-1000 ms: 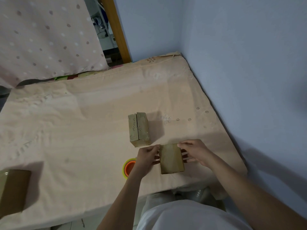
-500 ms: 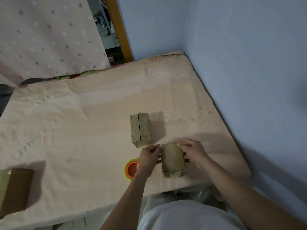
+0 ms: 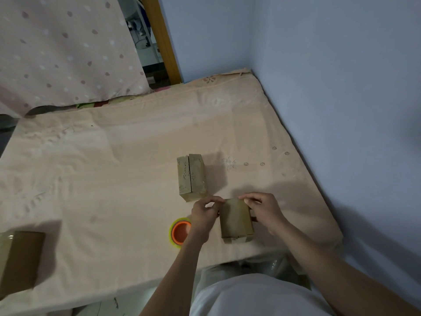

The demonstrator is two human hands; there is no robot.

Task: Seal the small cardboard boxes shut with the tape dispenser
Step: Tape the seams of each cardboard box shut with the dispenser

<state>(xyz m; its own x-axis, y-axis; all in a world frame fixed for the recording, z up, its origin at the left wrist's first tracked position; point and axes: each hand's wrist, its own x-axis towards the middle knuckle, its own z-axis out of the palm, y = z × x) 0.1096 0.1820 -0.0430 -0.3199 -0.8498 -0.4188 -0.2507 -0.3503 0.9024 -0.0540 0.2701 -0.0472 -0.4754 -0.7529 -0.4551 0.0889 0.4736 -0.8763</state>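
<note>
The small cardboard box (image 3: 235,218) sits at the bed's (image 3: 114,156) near edge, long axis running near-to-far, between both hands; left hand (image 3: 203,214) and right hand (image 3: 264,210) pinch its far corners with curled fingers; the tape roll (image 3: 180,232) lies just left — nearest the left hand; since earlier, the box has tipped, showing its near end flaps.

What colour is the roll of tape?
Orange inside, yellow-green around, on the tape roll, head view.

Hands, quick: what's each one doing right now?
Left hand: fingers pinch the small box at its far left corner.
Right hand: grips the same box's right side.
</note>
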